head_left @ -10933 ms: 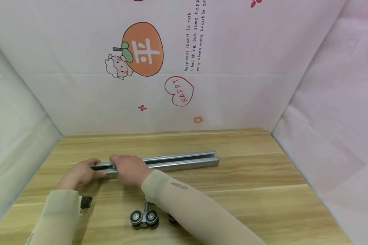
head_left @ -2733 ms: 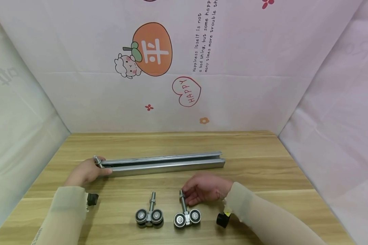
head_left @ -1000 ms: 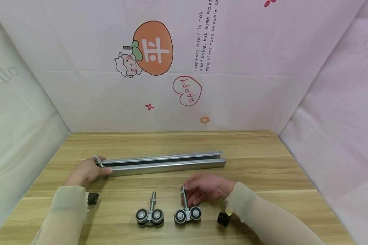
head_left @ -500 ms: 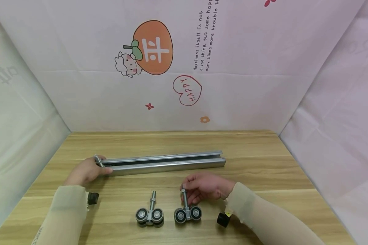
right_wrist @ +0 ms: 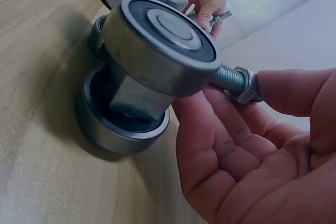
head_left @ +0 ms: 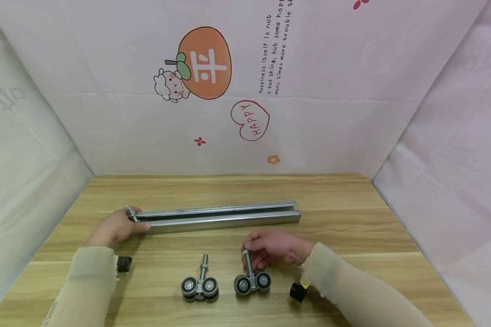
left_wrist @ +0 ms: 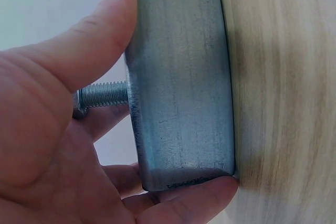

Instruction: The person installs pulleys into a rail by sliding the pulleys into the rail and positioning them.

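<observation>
A long steel channel rail lies across the table, its slot facing up. My left hand grips its left end, thumb along the near side in the head view. Out of the slot there sticks a threaded bolt, close to the left palm; what it belongs to is hidden inside the rail. My right hand pinches the bolt end of a roller trolley, near its nut. The trolley's wheels are low over or on the table; I cannot tell which. Another roller trolley stands to its left, untouched.
The wooden table is walled by printed white cloth at the back and sides. A black wrist camera hangs under the right sleeve, another black camera at the left cuff.
From working at the rail's left end, my right hand has moved to the right trolley. Lately it has taken hold of the bolt end, and the wheels shifted slightly. My left hand stays put.
</observation>
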{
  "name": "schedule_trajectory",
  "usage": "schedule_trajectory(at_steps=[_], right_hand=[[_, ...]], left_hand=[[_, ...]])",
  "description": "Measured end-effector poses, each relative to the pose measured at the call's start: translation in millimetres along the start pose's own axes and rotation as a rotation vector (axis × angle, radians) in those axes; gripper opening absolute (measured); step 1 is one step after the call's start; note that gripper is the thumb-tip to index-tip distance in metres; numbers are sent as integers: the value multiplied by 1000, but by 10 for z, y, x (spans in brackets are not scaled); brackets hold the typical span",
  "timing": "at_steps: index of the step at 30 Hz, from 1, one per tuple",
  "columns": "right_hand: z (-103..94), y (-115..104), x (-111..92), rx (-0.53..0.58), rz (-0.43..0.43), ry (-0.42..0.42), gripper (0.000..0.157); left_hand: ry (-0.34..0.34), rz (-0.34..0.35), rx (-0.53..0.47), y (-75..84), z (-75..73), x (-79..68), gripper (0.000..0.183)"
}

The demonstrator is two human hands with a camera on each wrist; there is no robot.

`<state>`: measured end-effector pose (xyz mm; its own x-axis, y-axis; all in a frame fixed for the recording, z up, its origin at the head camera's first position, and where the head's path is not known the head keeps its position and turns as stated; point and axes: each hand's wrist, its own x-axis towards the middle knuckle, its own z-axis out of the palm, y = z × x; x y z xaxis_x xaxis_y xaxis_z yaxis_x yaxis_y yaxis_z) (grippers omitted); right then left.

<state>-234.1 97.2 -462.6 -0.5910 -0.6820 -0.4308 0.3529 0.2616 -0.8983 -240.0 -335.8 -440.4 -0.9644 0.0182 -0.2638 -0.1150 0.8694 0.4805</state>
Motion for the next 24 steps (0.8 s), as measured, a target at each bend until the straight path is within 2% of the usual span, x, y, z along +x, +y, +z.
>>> schedule_trajectory(at_steps=[16, 24], right_hand=[[-43, 5, -18, -44, -26, 72, 29], [-59, -14, -29, -56, -43, 81, 29]], left_hand=[[-8, -1, 0, 4, 0, 1, 81], [-12, -8, -24, 8, 0, -15, 87]])
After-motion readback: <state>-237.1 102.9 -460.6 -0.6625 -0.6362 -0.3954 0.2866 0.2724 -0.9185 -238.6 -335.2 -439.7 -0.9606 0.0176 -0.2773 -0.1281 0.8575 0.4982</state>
